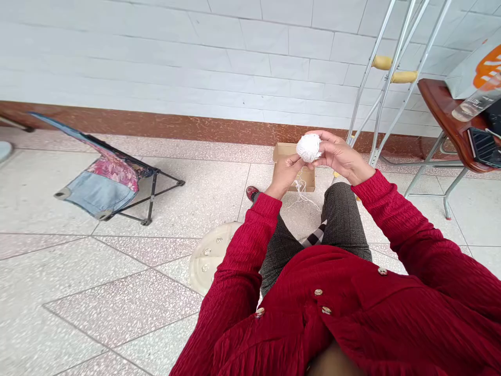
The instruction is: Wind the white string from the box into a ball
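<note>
A ball of white yarn (309, 148) is held up in front of me above my knees. My right hand (340, 155) is closed around its right side, with fingers behind and below it. Just under the ball's lower left, my left hand (288, 171) is pinched, apparently on the yarn; the fingertips are partly hidden. Loose white strands (301, 189) hang beneath the hands, in front of an open cardboard box (309, 181) on the floor. Some strands trail over the floor towards my right knee.
Metal crutches (381, 99) with yellow grips lean on the wall at right. Beside them, a brown stool (442, 112) bears a bottle (475, 102), a bag and a dark device. A folding chair (105, 183) stands left; a round beige stool (211, 256) is beside me.
</note>
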### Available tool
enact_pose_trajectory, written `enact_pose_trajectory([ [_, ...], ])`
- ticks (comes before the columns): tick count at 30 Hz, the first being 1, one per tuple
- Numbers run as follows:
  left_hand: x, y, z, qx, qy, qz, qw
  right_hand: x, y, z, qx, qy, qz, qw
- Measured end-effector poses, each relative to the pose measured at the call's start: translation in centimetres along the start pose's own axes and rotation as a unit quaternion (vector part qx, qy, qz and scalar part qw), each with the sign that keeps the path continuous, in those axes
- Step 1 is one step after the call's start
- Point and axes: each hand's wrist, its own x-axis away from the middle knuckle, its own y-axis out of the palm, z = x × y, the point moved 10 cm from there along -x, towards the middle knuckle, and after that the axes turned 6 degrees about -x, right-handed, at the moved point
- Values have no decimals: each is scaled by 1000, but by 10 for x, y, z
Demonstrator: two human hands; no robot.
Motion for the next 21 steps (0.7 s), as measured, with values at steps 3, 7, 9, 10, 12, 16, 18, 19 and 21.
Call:
enact_pose_trajectory([
  [3,-4,-10,32,-12,43,-16,999,-9,9,-24,15,-31,-2,999],
  [7,-18,-30,82,0,80,6,997,-21,36,-75,57,-114,-22,992],
  [9,-21,-34,95,16,71,9,997,-24,47,-97,74,-147,-27,986],
  [10,-21,-36,100,24,66,10,997,-24,51,-106,83,-158,-30,984],
  [12,-21,-41,110,35,66,16,997,-23,62,-123,110,-181,-38,977],
  [16,-15,-53,143,36,93,32,994,-11,85,-170,230,-303,-36,924],
  [18,-8,-49,163,16,108,8,994,-4,93,-194,290,-380,-14,878],
  [19,-4,-44,172,-1,116,-9,993,-1,94,-202,315,-412,-2,855],
  [21,5,-35,185,-40,129,-37,990,-2,90,-205,361,-451,16,816],
])
